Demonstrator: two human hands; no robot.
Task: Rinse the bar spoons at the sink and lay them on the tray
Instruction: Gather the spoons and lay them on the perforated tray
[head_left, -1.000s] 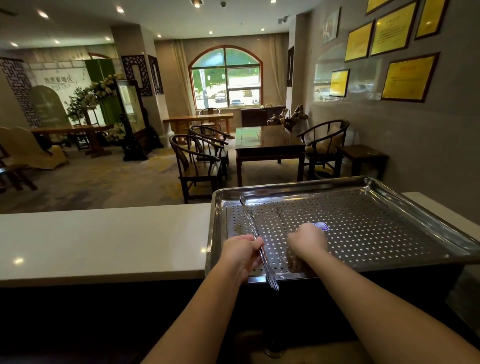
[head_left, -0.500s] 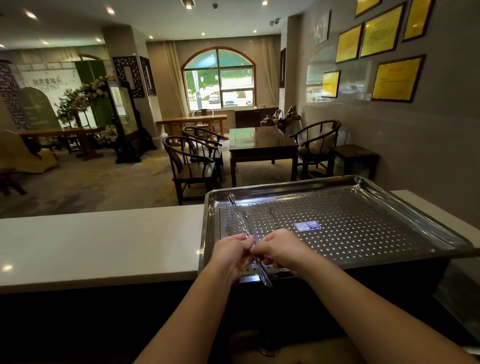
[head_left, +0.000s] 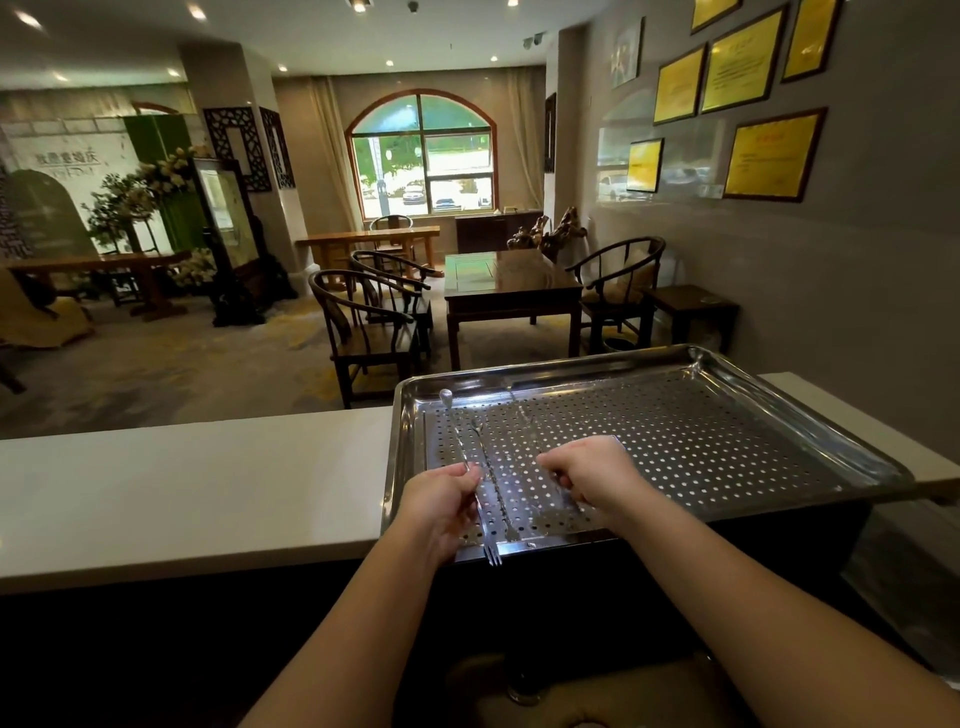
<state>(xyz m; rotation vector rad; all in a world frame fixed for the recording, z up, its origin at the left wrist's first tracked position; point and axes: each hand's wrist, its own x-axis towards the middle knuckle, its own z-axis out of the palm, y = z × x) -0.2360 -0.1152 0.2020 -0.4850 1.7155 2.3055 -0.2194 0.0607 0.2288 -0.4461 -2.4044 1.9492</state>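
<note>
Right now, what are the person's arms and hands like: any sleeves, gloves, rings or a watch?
Both arms are bare as far up as the view shows: no sleeves in sight. The left hand and right hand wear no gloves, and no watch or bracelet shows at either wrist. The fingers are mostly turned away, so rings cannot be ruled out.

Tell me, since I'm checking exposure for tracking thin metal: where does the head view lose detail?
Head view: glare streaks the tray rim; the bar spoons nearly blend into the perforated floor; the window is overexposed; the sink below is deep shadow; wide-angle bending at edges.
</note>
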